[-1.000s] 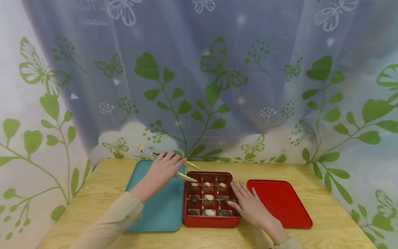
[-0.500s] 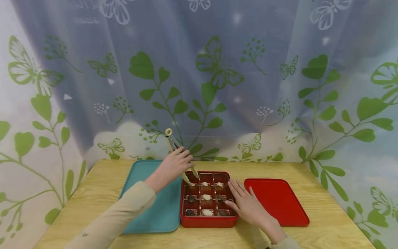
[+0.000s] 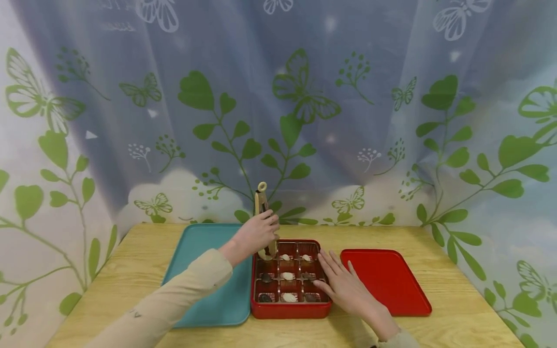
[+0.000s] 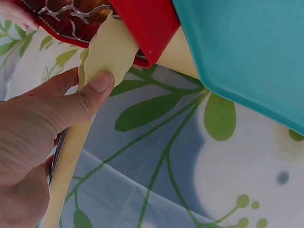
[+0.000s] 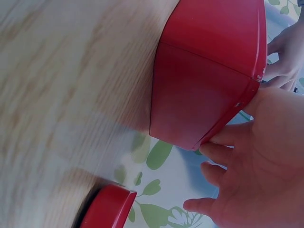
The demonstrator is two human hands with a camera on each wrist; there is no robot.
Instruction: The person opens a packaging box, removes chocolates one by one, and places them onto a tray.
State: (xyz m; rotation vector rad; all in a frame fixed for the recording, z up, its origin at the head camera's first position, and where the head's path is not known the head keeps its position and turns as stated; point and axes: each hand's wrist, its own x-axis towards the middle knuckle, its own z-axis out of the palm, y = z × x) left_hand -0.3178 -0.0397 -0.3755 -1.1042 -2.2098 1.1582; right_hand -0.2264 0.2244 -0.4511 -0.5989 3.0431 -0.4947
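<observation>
L hand (image 3: 256,231) is pinching the tongs (image 3: 258,203) btwn thumb & fingers, low & close to the tips, prob. for finer control; the ring end is pointing up & away from that hand. Tips are dipping into the far-left compartment of the red box (image 3: 291,311), just below the L fingers; can't tell whether they're gripping a piece. R hand (image 3: 348,285) is lying w/ fingers straight & spread along the box's right side, thumb apart at the rim, prob. steadying it. Pale pieces (image 3: 289,297) & dark pieces (image 3: 265,298) are sitting in compartments to the right of, or nearer than, the L fingertips.

Edges: compartment walls are boxing in the tips, so sideways room is looking tight; the open top is giving clearance upward. Blue tray (image 3: 222,302) is lying under the L forearm, a narrow strip of tabletop (image 3: 457,295) separating it from the box; its low rim is leaving easy access. Red lid (image 3: 396,282) is lying just right of the R hand, apart from the box, limiting low travel that way.
</observation>
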